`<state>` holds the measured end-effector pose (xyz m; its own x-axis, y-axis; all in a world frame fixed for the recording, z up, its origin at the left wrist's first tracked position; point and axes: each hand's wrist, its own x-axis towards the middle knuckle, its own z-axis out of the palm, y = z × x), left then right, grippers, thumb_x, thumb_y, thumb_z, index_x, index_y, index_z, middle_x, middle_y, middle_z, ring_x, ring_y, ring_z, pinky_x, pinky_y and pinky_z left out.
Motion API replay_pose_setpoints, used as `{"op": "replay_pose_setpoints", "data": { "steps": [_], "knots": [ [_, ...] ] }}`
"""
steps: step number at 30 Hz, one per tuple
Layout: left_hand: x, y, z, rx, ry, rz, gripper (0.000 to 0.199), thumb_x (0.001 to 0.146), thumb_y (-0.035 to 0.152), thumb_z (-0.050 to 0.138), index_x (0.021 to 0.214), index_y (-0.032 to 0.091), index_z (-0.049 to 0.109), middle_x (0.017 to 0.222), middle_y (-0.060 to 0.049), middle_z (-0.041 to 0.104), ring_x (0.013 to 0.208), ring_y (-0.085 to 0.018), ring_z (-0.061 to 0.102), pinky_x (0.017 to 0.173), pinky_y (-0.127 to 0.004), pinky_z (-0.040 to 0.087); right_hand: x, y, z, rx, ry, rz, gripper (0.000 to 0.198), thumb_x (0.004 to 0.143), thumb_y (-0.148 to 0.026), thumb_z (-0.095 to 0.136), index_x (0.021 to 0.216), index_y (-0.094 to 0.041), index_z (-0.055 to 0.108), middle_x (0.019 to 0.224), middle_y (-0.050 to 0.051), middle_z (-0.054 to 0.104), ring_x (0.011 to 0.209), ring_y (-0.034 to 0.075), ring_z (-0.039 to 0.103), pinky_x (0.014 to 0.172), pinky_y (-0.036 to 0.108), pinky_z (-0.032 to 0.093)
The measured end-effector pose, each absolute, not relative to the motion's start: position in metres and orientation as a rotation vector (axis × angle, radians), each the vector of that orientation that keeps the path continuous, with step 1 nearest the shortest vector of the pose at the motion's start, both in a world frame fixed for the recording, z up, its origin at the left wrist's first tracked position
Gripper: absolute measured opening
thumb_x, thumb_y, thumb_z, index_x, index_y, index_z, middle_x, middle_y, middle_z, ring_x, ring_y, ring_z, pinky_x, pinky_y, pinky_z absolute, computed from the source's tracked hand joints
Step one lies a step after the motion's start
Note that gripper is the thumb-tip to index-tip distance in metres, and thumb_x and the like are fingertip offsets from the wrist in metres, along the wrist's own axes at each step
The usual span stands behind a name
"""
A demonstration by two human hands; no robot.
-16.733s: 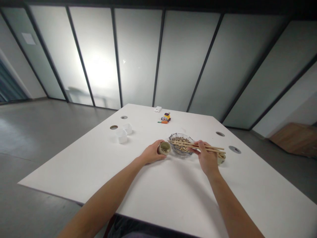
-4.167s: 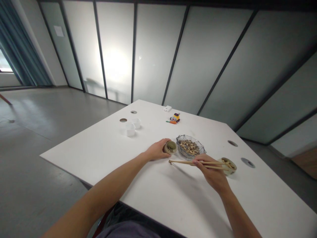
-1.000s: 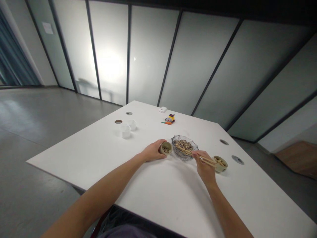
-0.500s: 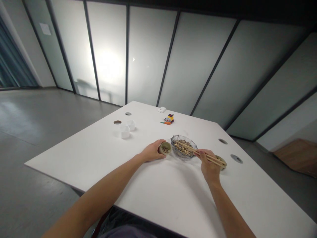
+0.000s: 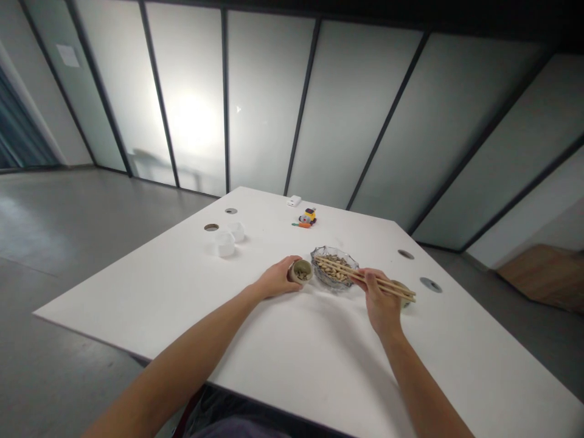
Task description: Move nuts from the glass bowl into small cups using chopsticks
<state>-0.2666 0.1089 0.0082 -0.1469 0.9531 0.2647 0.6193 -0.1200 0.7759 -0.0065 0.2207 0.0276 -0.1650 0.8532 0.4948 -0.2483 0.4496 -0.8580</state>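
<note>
Against some four seconds ago, the chopsticks [image 5: 347, 269] have swung up off the worktop [image 5: 274, 353] in front of the small cup [image 5: 297, 282] and now reach over the glass bowl [image 5: 329, 286]. Their tips lie toward the bowl's ten o'clock, near the rim on the cup's side. That puts the work, as I judge it, at the seeds [image 5: 333, 277] in the bowl rather than at the cup. The right hand [image 5: 381, 298] pinches the chopsticks in a closed grip; whether the tips have caught anything I can't tell from here. The left hand [image 5: 277, 278] curls its grip around the small cup, just beside the bowl at nine o'clock, with some seeds inside.

From the bowl, a second cup [image 5: 404, 303] stands at four o'clock, partly hidden by the right hand. Farther off are a toy car [image 5: 308, 216] and toy carrot [image 5: 303, 225] at eleven, and white tubs [image 5: 225, 244] toward ten.
</note>
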Motion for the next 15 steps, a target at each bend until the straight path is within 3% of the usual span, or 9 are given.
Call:
{"op": "replay_pose_setpoints", "data": {
  "steps": [7,15],
  "knots": [
    [-0.266,0.109,0.009,1.742,1.768,1.158,0.078,0.07,0.028,0.083,0.143,0.027,0.056,0.131,-0.007,0.072,0.108,-0.028,0.072,0.096,-0.039,0.057,-0.002,0.23,0.024,-0.72,-1.709,0.587,0.051,0.091,-0.071,0.065,0.086,-0.021,0.077,0.091,0.009,0.076,0.082,0.025,0.073,0.078,0.043,0.062],
    [-0.265,0.107,0.012,1.739,1.765,1.135,0.079,0.071,0.026,0.082,0.145,0.025,0.054,0.122,-0.007,0.076,0.109,-0.029,0.072,0.097,-0.039,0.057,-0.008,0.228,0.016,-0.635,-1.834,0.496,0.042,0.099,-0.06,0.061,0.088,-0.024,0.079,0.091,0.009,0.077,0.086,0.024,0.071,0.082,0.041,0.06]
  ]
}}
